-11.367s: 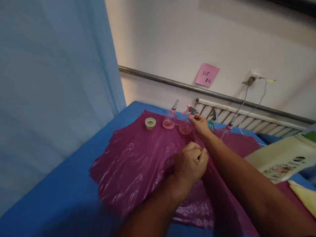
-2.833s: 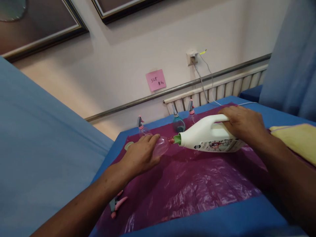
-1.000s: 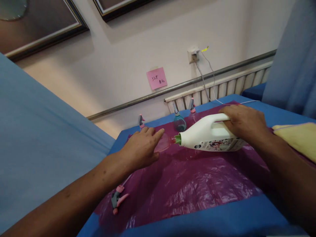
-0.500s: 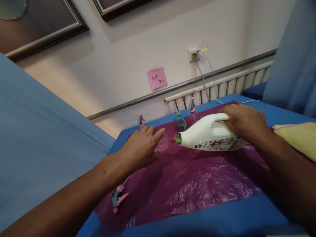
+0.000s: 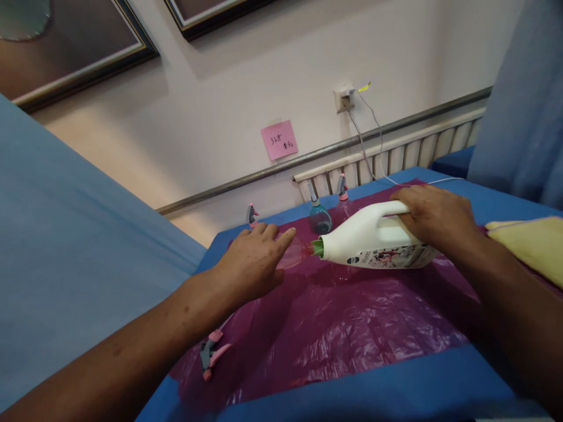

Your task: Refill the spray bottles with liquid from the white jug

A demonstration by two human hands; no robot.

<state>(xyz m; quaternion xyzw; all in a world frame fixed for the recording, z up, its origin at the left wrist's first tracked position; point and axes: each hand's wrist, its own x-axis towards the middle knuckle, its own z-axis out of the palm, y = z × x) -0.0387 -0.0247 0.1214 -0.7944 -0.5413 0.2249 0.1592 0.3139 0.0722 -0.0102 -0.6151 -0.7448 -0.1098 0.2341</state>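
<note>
My right hand (image 5: 433,212) is wrapped round the handle of a large white jug (image 5: 373,237) with a printed label, tipped nearly level. Its mouth, with a green spout (image 5: 317,247), meets the neck of a clear pink spray bottle (image 5: 294,252) without its trigger head. My left hand (image 5: 259,255) grips this bottle's body, thumb and forefinger on either side, hiding part of it. Whether liquid flows I cannot tell. On the plastic sheet at the lower left lies a loose grey and pink trigger sprayer head (image 5: 212,354).
Behind stand a teal spray bottle (image 5: 321,219), a pink spray bottle (image 5: 343,205) and another sprayer top (image 5: 251,215). Purple plastic sheeting (image 5: 352,328) covers the blue table (image 5: 396,387). A yellow cloth (image 5: 532,243) lies right. A white cable (image 5: 372,135) runs from the wall socket (image 5: 343,99).
</note>
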